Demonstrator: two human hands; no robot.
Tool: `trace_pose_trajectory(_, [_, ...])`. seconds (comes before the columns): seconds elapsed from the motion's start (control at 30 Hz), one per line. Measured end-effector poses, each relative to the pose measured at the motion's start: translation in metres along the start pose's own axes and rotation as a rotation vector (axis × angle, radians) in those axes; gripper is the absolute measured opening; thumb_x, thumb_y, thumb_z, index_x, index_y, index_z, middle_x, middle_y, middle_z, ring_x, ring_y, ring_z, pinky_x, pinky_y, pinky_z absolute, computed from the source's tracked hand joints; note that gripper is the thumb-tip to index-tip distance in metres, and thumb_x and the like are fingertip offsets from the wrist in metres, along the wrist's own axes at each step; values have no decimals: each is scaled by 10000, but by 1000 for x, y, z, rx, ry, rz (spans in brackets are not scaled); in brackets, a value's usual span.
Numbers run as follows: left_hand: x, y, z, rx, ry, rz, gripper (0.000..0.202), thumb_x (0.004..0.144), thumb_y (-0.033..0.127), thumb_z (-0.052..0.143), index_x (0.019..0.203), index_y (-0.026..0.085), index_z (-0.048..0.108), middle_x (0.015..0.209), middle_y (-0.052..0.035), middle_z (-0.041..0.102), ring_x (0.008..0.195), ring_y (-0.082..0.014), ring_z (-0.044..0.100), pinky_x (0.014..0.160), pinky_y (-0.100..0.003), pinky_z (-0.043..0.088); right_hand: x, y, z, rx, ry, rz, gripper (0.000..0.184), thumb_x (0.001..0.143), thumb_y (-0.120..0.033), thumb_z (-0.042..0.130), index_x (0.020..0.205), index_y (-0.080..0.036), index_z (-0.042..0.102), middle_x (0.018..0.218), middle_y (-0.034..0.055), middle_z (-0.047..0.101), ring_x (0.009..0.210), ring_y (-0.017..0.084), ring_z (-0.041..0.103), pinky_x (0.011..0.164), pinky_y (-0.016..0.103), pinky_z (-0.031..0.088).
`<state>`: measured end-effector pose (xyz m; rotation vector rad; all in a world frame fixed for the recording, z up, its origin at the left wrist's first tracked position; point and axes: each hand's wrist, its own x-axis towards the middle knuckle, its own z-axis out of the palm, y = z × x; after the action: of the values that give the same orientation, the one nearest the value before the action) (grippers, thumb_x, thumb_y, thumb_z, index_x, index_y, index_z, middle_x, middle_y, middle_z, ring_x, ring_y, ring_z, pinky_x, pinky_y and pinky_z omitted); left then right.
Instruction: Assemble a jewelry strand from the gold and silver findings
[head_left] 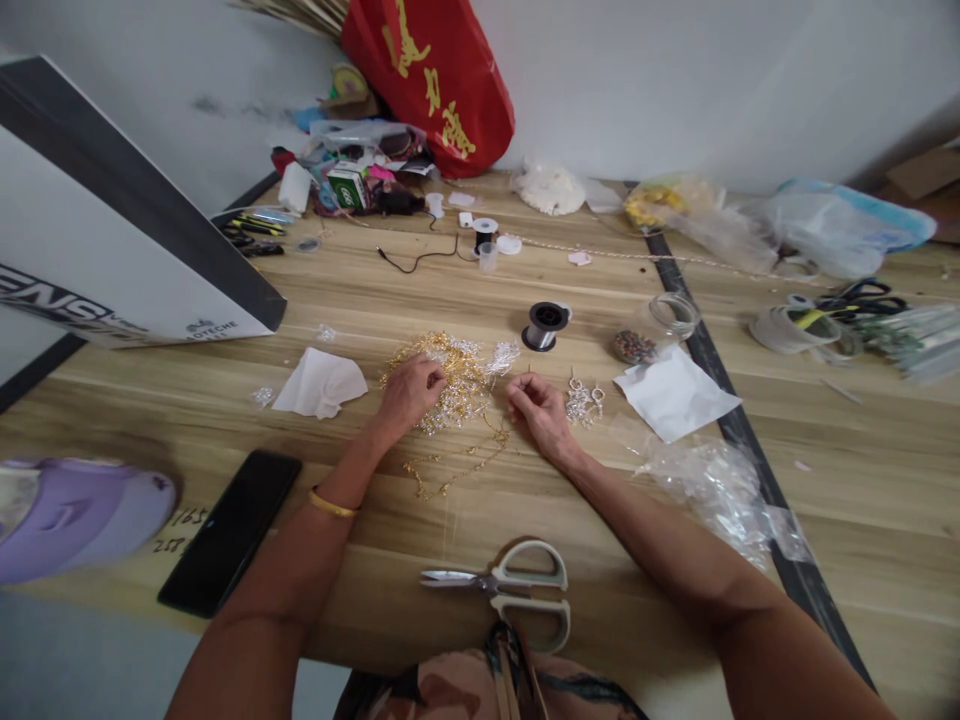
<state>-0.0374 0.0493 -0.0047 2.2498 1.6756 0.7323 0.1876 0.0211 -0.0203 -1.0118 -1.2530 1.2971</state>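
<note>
My left hand (409,394) rests at the left side of a heap of gold and silver beaded chain (456,395), its thumb and fingers curled together in a pinch. To the right of the heap, my right hand (543,414) is also pinched closed. Whatever either hand holds is too small to make out. A thin gold beaded chain (448,484) trails over the table below the heap. Silver-coloured clasps (583,402) lie just right of my right hand. White-handled scissors (499,582) lie spread apart near the table's front edge.
A wire spool (544,328) stands behind my right hand. White paper pieces (321,384) flank the work area. A black phone (229,534) lies left, beside a purple container (82,515). Clear plastic bags (709,490) lie right. A large box (112,220) stands at left.
</note>
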Motion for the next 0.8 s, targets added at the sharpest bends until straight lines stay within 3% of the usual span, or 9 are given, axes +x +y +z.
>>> trace_pose_trajectory(0.4, [3, 4, -8, -328, 67, -146, 148, 758, 293, 568, 752, 163, 639, 675, -22, 663, 612, -136, 579, 609, -249, 444, 1, 2, -1, -7, -4, 2, 269, 782, -436, 651, 785, -181, 564, 561, -38, 512, 453, 87, 440, 444, 228, 382])
trace_pose_trajectory(0.6, [4, 7, -9, -855, -102, -341, 272, 667, 360, 687, 807, 129, 656, 689, -37, 690, 512, -94, 547, 535, -236, 467, 0, 0, 1, 6, -1, 9, 280, 767, -442, 663, 772, -180, 564, 554, -41, 509, 450, 86, 437, 427, 222, 373])
trace_pose_trajectory(0.8, [2, 6, -5, -1059, -161, -420, 403, 603, 335, 771, 931, 122, 675, 779, -60, 727, 609, -118, 632, 647, -289, 533, 1, 0, 1, -11, -9, 17, 286, 770, -451, 657, 771, -182, 560, 548, -39, 511, 442, 89, 438, 430, 228, 361])
